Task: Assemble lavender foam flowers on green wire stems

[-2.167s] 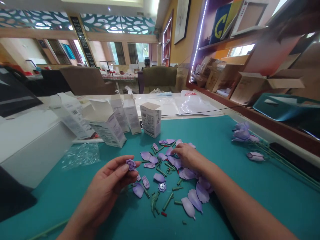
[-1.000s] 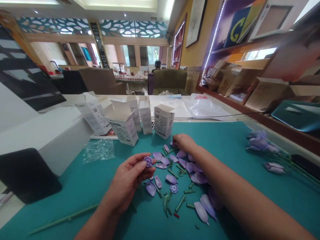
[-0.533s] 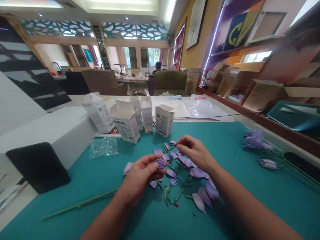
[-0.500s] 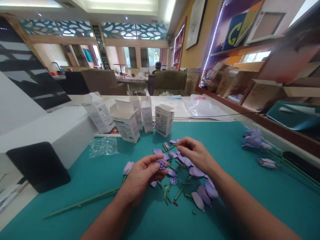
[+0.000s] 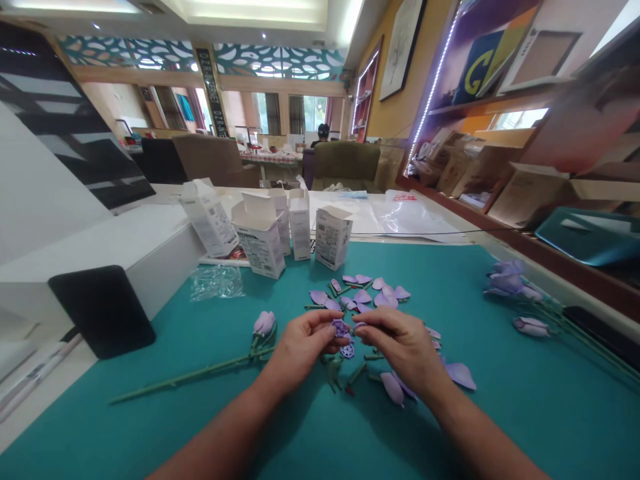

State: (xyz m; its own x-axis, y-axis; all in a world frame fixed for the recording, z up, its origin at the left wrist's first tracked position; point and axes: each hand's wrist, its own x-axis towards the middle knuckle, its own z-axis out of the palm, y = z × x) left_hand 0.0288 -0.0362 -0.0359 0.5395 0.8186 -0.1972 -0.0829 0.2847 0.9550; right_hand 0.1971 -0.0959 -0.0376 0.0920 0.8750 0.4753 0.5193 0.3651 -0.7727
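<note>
Above a teal mat, my left hand [image 5: 303,343] is closed on a small round purple flower piece [image 5: 341,327] with an openwork look. Right beside it, my right hand [image 5: 403,340] pinches a little purple petal [image 5: 359,326] between thumb and finger. On the mat below lies another round openwork piece [image 5: 347,351]. Loose purple petals [image 5: 363,297] and short green stem pieces [image 5: 357,375] are scattered around and beyond both hands. A closed purple bud on a long green stem [image 5: 195,376] rests left of my left hand.
Several open white boxes [image 5: 259,243] stand at the mat's back edge, with crumpled clear plastic [image 5: 217,283] in front. A black tablet-like object [image 5: 103,312] leans at left against a white box [image 5: 155,253]. Purple flowers on stems [image 5: 505,277] lie at right. A person [image 5: 323,133] sits far off.
My right hand has come from the far petals toward my left hand and now pinches a petal. Petals near it have shifted apart. The whole view has turned slightly left.
</note>
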